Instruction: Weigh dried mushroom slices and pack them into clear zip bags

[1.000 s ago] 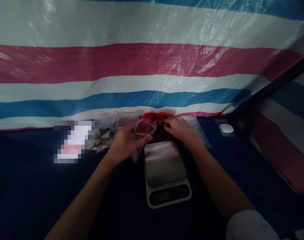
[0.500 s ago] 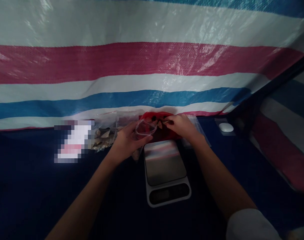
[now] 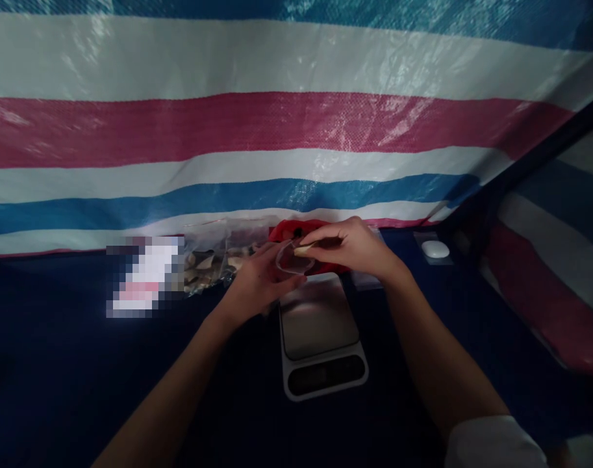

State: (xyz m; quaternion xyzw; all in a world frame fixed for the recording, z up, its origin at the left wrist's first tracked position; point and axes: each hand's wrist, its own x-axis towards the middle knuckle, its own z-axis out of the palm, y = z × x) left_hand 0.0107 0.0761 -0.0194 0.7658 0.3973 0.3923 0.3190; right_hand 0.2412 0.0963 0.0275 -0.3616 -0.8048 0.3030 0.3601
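Observation:
My left hand (image 3: 257, 283) grips a clear plastic bag (image 3: 295, 266), its mouth spread into a rounded opening between thumb and fingers. Over that opening, my right hand (image 3: 357, 246) pinches a pale, flat dried piece (image 3: 303, 249), perhaps a slice of mushroom; its kind is not certain. Behind both hands lies an open red bag (image 3: 282, 229) with dark contents, partly covered by the right hand. Just in front of the hands is a white kitchen scale (image 3: 320, 325) with a bare metal plate and a dark display.
Left of my hands stand clear bags of similar dried pieces (image 3: 203, 265), beside a blurred-out bright object (image 3: 147, 276). A white oval item (image 3: 435, 249) in a small clear packet lies at right. Striped plastic sheeting (image 3: 296, 123) rises behind the dark blue surface (image 3: 72, 364).
My right hand has moved left from above the red bag to the mouth of the clear bag, bringing the pale piece. The view has shifted slightly.

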